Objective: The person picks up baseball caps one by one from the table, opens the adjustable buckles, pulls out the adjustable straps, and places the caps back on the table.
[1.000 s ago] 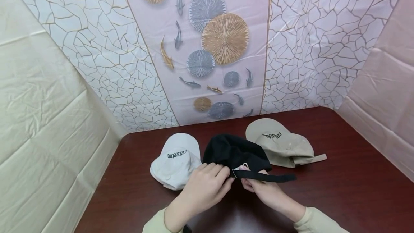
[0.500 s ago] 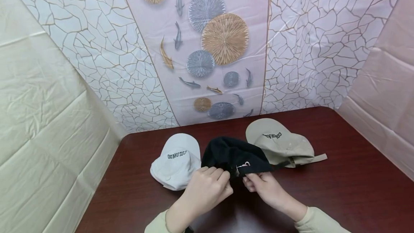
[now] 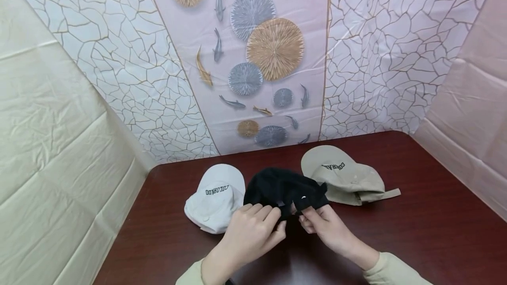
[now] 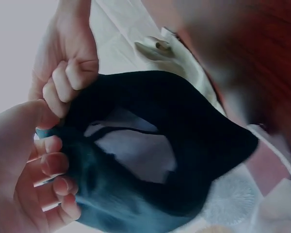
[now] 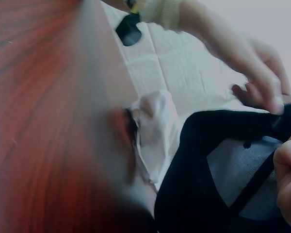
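Observation:
Both hands hold a black cap (image 3: 277, 188) by its back edge, with the back toward the person. The left hand (image 3: 253, 232) pinches the edge left of the strap closure, its fingers curled over the cloth. At the strap on the right, the right hand (image 3: 328, 232) pinches with thumb and fingers. A small light spot shows on the cloth just above these fingers. In the left wrist view the hollow underside of the black cap (image 4: 136, 87) faces the camera, showing a greyish lining. The right wrist view shows a dark band crossing that lining.
A white cap (image 3: 215, 201) lettered COLORADO lies left of the black one. To its right lies a beige cap (image 3: 348, 179) with its strap end sticking out. All are over a dark red wooden table (image 3: 428, 214), with a patterned cloth (image 3: 273, 100) behind.
The black strap's loose end, which stretched out to the right over the right hand, has swung back and now shows short at the cap's right side. The right-hand fingers have shifted slightly at the strap.

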The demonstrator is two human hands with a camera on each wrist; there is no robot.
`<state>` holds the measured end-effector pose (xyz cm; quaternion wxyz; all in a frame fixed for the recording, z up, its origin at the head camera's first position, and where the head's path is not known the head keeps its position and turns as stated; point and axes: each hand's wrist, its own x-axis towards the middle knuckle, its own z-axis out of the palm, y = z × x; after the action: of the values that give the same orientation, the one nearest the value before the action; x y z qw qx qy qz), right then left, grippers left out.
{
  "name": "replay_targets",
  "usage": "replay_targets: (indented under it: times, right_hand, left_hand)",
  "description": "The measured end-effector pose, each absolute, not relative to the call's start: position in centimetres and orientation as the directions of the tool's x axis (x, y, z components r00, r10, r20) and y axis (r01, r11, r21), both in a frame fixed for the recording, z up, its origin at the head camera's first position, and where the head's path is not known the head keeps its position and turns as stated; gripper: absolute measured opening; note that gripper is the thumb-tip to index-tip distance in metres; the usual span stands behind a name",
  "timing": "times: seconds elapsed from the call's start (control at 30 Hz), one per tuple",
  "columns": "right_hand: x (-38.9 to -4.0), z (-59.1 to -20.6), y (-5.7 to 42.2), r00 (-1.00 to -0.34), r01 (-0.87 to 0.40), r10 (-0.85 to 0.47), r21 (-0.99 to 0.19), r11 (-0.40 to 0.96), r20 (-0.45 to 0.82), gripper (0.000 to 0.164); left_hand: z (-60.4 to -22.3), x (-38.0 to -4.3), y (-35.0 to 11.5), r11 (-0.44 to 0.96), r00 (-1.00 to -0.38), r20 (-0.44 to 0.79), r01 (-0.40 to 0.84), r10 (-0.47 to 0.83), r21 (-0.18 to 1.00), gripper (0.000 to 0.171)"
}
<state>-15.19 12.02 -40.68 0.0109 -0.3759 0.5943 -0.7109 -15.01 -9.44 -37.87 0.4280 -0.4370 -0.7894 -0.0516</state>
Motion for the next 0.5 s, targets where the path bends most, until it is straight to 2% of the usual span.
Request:
replay_targets:
  times: [0.17, 0.3, 0.5]
  right_hand:
    - [-14.88, -40.55, 11.43, -0.738, -0.414, -0.495, -0.887, -0.204, 0.458, 0.023]
    - [-14.85, -40.48, 11.46, -0.75, -0.399, -0.493, -0.896, -0.194, 0.44, 0.024]
    - [-14.97, -40.51, 11.73, -0.73, -0.411, -0.502, -0.885, -0.22, 0.464, 0.019]
  left_hand:
    - [-37.26, -15.02, -8.88, 0.621, -0.204, 0.738, 0.703, 0.643, -0.347, 0.019]
    - [-37.21, -14.95, -8.8, 0.61, -0.185, 0.734, 0.703, 0.654, -0.366, 0.022]
    - [-37.61, -14.76, -8.95, 0.602, -0.197, 0.725, 0.717, 0.659, -0.352, 0.023]
